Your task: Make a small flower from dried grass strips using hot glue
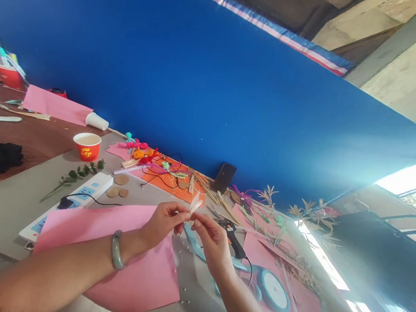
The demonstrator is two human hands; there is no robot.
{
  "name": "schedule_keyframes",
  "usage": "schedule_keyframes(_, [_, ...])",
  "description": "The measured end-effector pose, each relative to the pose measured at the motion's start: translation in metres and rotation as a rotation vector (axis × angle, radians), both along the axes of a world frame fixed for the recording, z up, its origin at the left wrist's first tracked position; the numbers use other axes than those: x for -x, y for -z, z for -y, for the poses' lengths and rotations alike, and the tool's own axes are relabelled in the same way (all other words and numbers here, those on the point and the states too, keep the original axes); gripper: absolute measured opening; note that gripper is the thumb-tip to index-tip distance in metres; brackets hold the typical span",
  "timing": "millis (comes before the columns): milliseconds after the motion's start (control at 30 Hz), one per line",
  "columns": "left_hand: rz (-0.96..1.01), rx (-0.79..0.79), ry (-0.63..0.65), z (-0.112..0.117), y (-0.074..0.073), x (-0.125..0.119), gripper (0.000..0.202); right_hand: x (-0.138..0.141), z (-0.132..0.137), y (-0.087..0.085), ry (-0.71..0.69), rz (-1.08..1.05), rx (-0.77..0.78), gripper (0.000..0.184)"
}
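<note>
Two bare hands meet above the matt grey tabletop point(13, 202) and share one small thing: a pale leaf-shaped sliver point(196, 203), thin, dry-looking and pointed at its upper tips. The left hand point(163, 222) has thumb and fingertips closed on the sliver's lower end. The right hand point(213, 242) pinches the same end from the other side, thumb against forefinger. The sliver stands tilted in the air, clear of the table, just past the far edge of a smooth pink paper sheet point(87, 229) that lies flat under the left forearm. A glossy grey-green bangle point(117, 250) rings the left wrist.

Just beyond the right hand lies a black hot-glue gun point(234, 237), its cord trailing towards a round teal ribbon spool point(274, 290). A long white plastic power strip point(89, 190) lies beside the pink sheet, with three flat brown discs point(121, 180) and a green leafy sprig point(76, 173) near it. Farther back stand a red paper cup point(87, 146) and a crumpled orange paper sheet point(165, 179) strewn with straw-like stalks and bright fuzzy scraps, all against a plain blue wall point(197, 82).
</note>
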State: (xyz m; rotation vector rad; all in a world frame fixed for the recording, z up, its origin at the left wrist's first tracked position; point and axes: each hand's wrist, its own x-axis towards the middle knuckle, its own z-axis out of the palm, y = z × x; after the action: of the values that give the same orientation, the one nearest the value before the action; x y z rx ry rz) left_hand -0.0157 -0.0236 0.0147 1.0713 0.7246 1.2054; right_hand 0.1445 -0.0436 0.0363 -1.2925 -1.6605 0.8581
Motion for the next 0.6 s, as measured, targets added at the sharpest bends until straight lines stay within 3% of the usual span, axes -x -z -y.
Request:
schedule_keyframes(333, [0.032, -0.007, -0.009, -0.003, 0.007, -0.002, 0.023, 0.012, 0.003, 0.004, 0.088, -0.127, -0.029, 0.024])
schedule_keyframes(600, [-0.006, 0.029, -0.025, -0.001, 0.000, -0.002, 0.025, 0.015, -0.001, 0.000, 0.148, -0.200, 0.027, 0.023])
